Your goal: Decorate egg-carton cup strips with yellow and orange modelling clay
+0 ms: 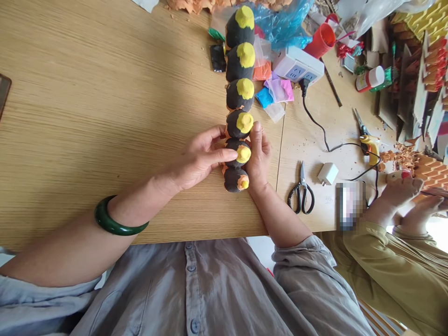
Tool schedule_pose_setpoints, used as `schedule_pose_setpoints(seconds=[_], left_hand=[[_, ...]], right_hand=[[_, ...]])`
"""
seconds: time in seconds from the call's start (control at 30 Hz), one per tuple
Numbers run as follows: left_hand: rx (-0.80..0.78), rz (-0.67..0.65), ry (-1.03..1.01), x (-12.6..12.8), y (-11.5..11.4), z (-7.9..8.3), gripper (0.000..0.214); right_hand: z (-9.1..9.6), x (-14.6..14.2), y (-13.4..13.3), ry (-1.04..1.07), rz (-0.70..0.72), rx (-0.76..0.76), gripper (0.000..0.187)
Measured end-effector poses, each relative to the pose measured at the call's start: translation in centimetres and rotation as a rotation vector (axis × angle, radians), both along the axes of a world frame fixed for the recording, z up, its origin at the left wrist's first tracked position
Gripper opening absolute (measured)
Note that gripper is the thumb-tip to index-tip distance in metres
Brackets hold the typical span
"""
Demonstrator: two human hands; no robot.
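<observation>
A long egg-carton strip [239, 95] stretches away from me in a single row of rounded bumps. Its bumps are coated in what looks like black clay, with yellow patches on top and orange carton showing at the edges. On the nearest bump, the yellow dot is small and sits on bare orange. My left hand [205, 156] grips the near part from the left, thumb over a bump beside its yellow patch. From the right, my right hand [259, 156] holds the strip with the thumb up along its side; its other fingers are partly hidden.
Clay packets [276, 88], a white power strip [297, 65] and a red cup [320, 41] lie beyond. Scissors [301, 189], a white adapter [328, 173] and a glue gun [370, 147] rest at right, near a cable. Another person's hands [402, 191] work at the far right.
</observation>
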State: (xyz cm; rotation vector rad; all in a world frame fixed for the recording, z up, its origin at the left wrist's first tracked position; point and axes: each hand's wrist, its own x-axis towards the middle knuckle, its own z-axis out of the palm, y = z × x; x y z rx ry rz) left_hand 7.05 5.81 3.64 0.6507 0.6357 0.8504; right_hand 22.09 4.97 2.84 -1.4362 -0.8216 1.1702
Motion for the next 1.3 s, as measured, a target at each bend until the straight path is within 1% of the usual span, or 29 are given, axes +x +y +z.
schedule_pose_setpoints(seconds=[0.17,0.3,0.43,0.57,0.73,0.83,1.0,1.07,1.17,1.3], left_hand=[[-0.028,0.023,-0.024,0.2,-0.1,0.1,0.034],[-0.027,0.048,0.005,0.3,-0.2,-0.1,0.043],[-0.027,0.026,-0.006,0.2,-0.1,-0.2,0.049],[-0.015,0.018,-0.01,0.1,0.0,-0.2,0.055],[0.015,0.047,0.017,0.4,-0.1,-0.2,0.053],[0.012,0.052,0.011,0.5,0.0,-0.2,0.052],[0.006,0.005,-0.017,0.2,0.1,-0.1,0.052],[0.027,0.005,-0.006,0.3,0.1,-0.2,0.059],[0.069,0.045,0.048,0.6,0.0,-0.4,0.07],[0.069,0.073,0.069,0.8,-0.1,-0.6,0.062]], right_hand=[[0.0,0.0,-0.1,0.033,0.003,0.021,0.034],[-0.1,0.0,-0.1,0.037,0.001,0.044,0.032],[-0.3,0.0,-0.1,0.025,-0.015,0.023,0.036],[-0.6,0.1,0.1,0.027,-0.017,0.052,0.04],[-0.9,0.1,0.3,0.064,-0.023,0.033,0.04],[-1.2,0.0,0.4,0.083,-0.028,0.056,0.042],[-1.5,0.1,0.4,0.111,-0.016,0.089,0.041],[-1.5,0.1,0.3,0.105,-0.022,0.092,0.041],[-1.3,0.0,0.3,0.085,-0.041,0.097,0.041],[-1.5,-0.1,0.5,0.082,-0.061,0.088,0.043]])
